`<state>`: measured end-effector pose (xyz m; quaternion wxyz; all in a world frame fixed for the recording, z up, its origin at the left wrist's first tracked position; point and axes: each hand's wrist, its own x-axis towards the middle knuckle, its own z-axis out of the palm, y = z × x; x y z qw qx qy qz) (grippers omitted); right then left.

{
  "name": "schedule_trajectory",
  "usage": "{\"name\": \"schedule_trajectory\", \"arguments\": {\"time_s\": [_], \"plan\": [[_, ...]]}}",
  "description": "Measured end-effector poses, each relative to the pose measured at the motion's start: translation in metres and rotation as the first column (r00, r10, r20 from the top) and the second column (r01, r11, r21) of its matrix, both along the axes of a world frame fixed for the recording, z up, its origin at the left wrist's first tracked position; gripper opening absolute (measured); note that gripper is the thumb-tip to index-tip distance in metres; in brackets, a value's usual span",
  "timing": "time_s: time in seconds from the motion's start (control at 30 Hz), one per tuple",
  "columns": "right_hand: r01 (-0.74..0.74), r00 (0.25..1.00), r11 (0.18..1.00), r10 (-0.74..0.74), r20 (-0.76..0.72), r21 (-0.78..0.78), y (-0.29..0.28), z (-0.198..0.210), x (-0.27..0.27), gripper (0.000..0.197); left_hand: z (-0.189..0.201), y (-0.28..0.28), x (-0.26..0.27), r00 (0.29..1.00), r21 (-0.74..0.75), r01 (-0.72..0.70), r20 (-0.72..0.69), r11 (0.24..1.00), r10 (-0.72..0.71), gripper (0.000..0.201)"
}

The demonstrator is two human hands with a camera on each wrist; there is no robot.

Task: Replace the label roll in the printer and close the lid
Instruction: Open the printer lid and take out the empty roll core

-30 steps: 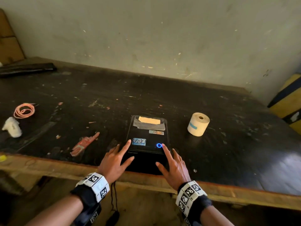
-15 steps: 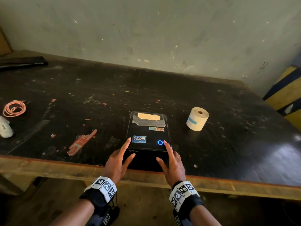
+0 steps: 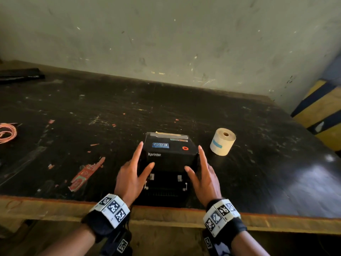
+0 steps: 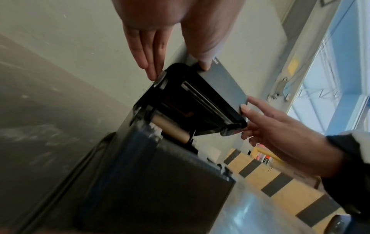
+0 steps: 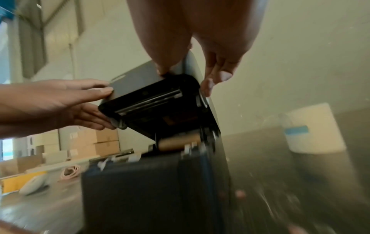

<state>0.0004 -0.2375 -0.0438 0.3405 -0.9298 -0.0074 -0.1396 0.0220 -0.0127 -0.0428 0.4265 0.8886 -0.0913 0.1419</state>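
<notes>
Fingers [image 3: 137, 154] of the left hand [image 3: 129, 178] lie straight along the left side of the printer's lid [image 3: 168, 150], while its thumb presses the lid's front face, so the lid's corner sits pinched between thumb and fingers. Its mate, the right hand [image 3: 204, 176], mirrors this grip on the other corner: the forefinger runs straight up the right side and the thumb presses the front. In the left wrist view those fingers are pressed together against the lid's edge.

Between the two hands the lid is tilted up from the printer [image 3: 166, 187], hinged at its far edge and partly open. A ring on top of the lid glows orange-red. Under the raised lid, both wrist views show a bare brown cardboard core [image 4: 170, 129] lying crosswise in the bay, along with the lid's metal bar.

A full label roll [image 3: 222, 144] stands on the dark table [image 3: 258, 163] at about 2 o'clock from the printer, near it but apart, with a blue strip on its side. At 9 o'clock from the printer lies a torn red label scrap [image 3: 85, 173], and a coil of pink cord [image 3: 7, 132] sits by the table's left edge.
</notes>
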Motion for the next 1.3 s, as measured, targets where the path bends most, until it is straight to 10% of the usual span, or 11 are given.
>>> {"name": "schedule_trajectory", "arguments": {"time_s": [0.43, 1.0, 1.3], "plan": [[-0.191, 0.955, 0.981, 0.19, 0.226, -0.018, -0.033, 0.035, 0.117, 0.053, 0.031, -0.019, 0.111, 0.986, -0.101, -0.061, 0.147, 0.993, 0.076, 0.063], [-0.502, 0.842, 0.86, 0.511, -0.175, 0.096, -0.053, -0.016, 0.125, 0.084, -0.022, -0.017, 0.09, 0.965, -0.041, -0.022, -0.261, 0.999, 0.011, 0.063], [-0.443, 0.857, 0.895, 0.441, -0.269, 0.055, -0.029, -0.034, 0.104, 0.082, -0.044, -0.015, 0.09, 0.959, 0.047, 0.115, -0.266, 0.992, -0.099, 0.049]]}}
